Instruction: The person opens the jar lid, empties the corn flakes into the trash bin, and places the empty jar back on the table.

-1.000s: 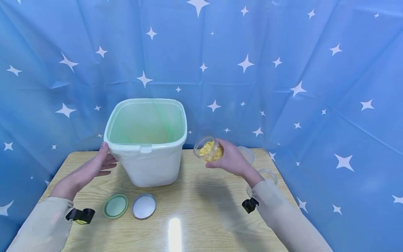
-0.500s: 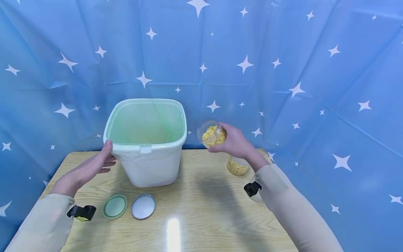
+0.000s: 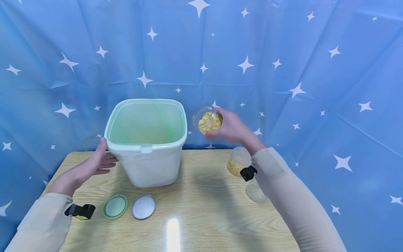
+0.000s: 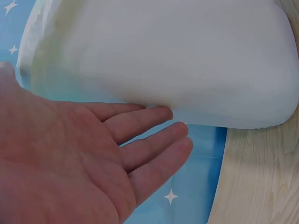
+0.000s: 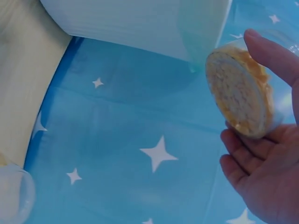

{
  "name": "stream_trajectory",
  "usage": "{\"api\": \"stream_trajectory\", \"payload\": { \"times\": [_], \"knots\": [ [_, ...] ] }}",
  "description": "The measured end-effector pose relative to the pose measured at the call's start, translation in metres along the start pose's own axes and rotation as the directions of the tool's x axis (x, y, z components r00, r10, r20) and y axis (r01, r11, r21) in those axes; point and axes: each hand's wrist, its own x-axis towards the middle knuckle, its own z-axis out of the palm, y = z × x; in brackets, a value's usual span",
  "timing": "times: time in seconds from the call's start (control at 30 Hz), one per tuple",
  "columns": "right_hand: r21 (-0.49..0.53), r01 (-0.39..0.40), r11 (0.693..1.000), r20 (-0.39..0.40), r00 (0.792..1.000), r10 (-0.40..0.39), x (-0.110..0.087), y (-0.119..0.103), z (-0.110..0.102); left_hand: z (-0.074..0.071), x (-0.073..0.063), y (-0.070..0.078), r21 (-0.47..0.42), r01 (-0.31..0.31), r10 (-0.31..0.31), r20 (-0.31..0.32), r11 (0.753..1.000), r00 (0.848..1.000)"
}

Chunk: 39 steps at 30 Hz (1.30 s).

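A white bin [image 3: 151,164] with a pale green inside stands on the table's left half, apparently with thin plastic film over its rim. My left hand [image 3: 91,166] is at its left side, thumb by the rim and fingers nearly straight; in the left wrist view the fingertips lie against or close to the white wall [image 4: 196,60]. My right hand [image 3: 231,127] grips a clear jar [image 3: 207,120] of yellow crumbly pieces, raised right of the bin. The jar is tilted, its mouth toward the bin. In the right wrist view, its base [image 5: 236,93] shows, with thumb and fingers around its side.
Another clear jar [image 3: 234,167] with yellow pieces stands at the back right, below the right forearm. A clear round container [image 3: 255,192] is partly hidden by the sleeve. A green lid [image 3: 115,206] and a whitish lid [image 3: 143,206] lie before the bin. A starry blue curtain [image 3: 270,45] hangs behind.
My right hand has lifted the jar higher, lastly drifting slightly left toward the bin. The standing jar beneath the forearm has come into fuller view. My left hand stays by the bin.
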Motion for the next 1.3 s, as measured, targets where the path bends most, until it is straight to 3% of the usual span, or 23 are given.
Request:
{"api": "stream_trajectory", "payload": {
  "times": [0.9, 1.3],
  "knots": [
    [-0.194, 0.036, 0.980, 0.116, 0.993, -0.014, 0.040, -0.053, -0.006, 0.006, 0.010, 0.004, -0.035, 0.081, -0.081, -0.010, 0.996, 0.997],
    [-0.319, 0.038, 0.947, 0.098, 0.995, -0.007, 0.045, -0.062, -0.003, 0.006, 0.011, 0.003, -0.038, 0.098, -0.098, -0.006, 0.994, 0.995]
  ]
}}
